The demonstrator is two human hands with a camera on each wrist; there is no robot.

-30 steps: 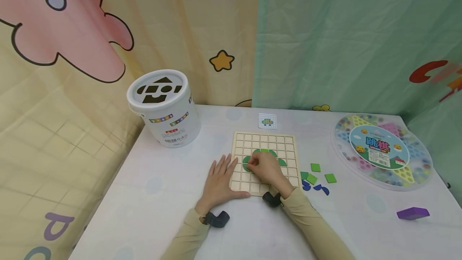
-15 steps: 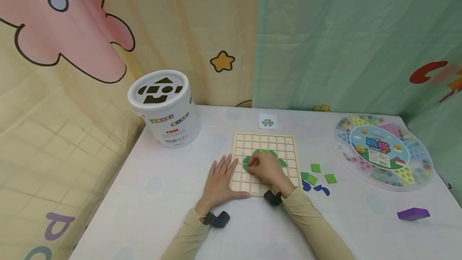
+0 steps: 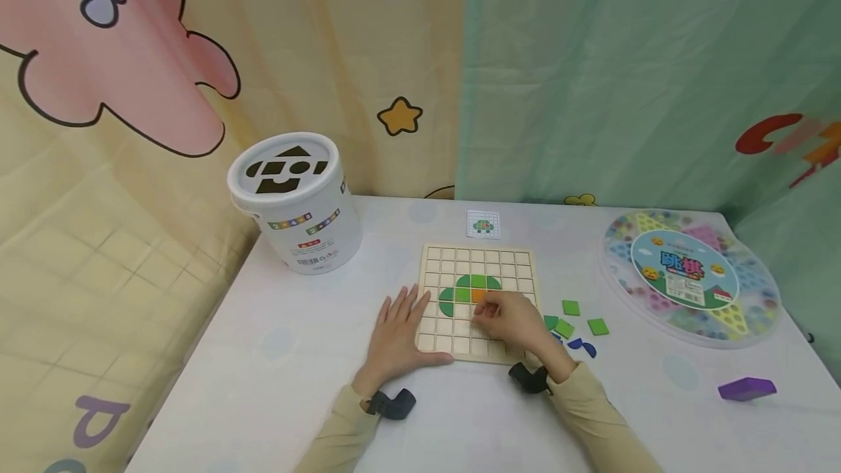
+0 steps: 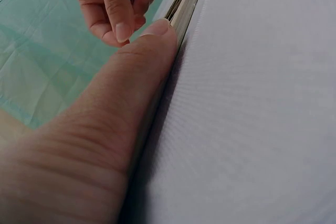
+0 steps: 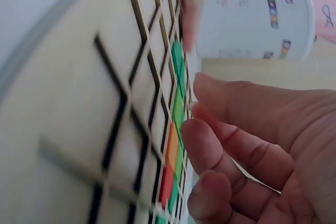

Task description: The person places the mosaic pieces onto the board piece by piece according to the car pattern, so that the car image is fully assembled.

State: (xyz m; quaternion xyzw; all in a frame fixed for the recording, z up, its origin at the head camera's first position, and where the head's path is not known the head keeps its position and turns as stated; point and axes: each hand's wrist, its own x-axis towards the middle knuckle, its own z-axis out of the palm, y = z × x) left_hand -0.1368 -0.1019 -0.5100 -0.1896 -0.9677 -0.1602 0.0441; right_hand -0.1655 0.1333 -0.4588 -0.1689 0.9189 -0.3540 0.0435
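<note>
My left hand lies with fingers spread at the left side of the wooden grid board; its thumb rests along the front edge. Over the board's middle hovers my right hand, fingers loosely bent, with nothing visible between them in the right wrist view. Set into the grid are dark green rounded pieces, light green square tiles and an orange tile. A red tile shows beside the orange one in the right wrist view. The right hand hides part of the grid.
Right of the board lie loose green square tiles and blue half-round pieces. A pattern card is behind the board. A white bucket stands back left, a round game box back right, a purple block front right.
My right hand has moved right and slightly toward me from the board's left-middle cells, uncovering a light green tile and the orange tile. The left hand stays in place. The head view has shifted slightly.
</note>
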